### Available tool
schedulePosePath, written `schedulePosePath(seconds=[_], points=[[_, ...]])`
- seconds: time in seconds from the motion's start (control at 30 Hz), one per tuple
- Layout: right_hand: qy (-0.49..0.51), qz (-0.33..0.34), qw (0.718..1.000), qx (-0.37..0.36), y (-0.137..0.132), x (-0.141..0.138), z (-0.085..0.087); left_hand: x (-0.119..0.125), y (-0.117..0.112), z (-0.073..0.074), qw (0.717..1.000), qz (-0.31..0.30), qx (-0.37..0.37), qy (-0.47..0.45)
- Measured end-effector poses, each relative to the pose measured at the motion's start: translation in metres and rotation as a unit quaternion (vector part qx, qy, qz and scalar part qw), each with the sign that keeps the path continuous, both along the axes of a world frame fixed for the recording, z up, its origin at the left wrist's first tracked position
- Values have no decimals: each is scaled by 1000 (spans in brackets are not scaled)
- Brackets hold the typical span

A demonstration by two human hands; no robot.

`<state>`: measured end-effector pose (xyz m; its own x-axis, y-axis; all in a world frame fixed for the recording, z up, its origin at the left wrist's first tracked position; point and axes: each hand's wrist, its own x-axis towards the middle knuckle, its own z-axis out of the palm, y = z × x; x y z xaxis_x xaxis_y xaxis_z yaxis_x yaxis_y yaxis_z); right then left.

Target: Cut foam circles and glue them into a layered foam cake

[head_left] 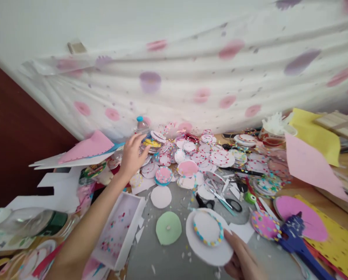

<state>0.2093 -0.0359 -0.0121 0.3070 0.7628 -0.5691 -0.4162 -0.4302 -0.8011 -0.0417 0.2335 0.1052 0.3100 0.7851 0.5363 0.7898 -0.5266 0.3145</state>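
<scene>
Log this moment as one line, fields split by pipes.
left hand: by decorated-disc pile, grip unclear | right hand: holding beaded white disc | grey mat: green disc

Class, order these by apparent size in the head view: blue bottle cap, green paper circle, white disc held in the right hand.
1. White disc, in the right hand
2. Green paper circle
3. Blue bottle cap

The cap sits farther back, which shrinks it.
</scene>
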Motion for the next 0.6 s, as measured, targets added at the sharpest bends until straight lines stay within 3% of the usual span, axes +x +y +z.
schedulePosePath(seconds=[0.03, 0.1, 0.17, 0.27, 0.37, 0.43, 0.5, 0.57, 0.6], points=[[53, 6, 999, 10, 5, -5, 6, -2, -31, -4, 997, -24, -5, -75], [129, 38, 990, 48, 12, -15, 17, -2, -98, -22, 965, -96, -118, -214], [205, 93, 973, 54, 16, -29, 24, 5, -161, -47, 896, -140, -262, -330], [305, 190, 933, 18, 14, -49, 27, 24, -225, -84, 783, -130, -362, -489], [347, 280, 895, -26, 5, -60, 23, 37, -250, -104, 675, -120, -380, -621], [312, 324, 893, -18, 0, -56, 20, 37, -253, -106, 611, -102, -387, -682], [204, 328, 922, 39, -1, -44, 17, 30, -252, -103, 536, -71, -418, -730], [25, 301, 947, 110, 3, -28, 16, 20, -252, -100, 459, -32, -455, -763], [-76, 286, 945, 140, 6, -20, 15, 13, -252, -100, 428, -15, -469, -772]])
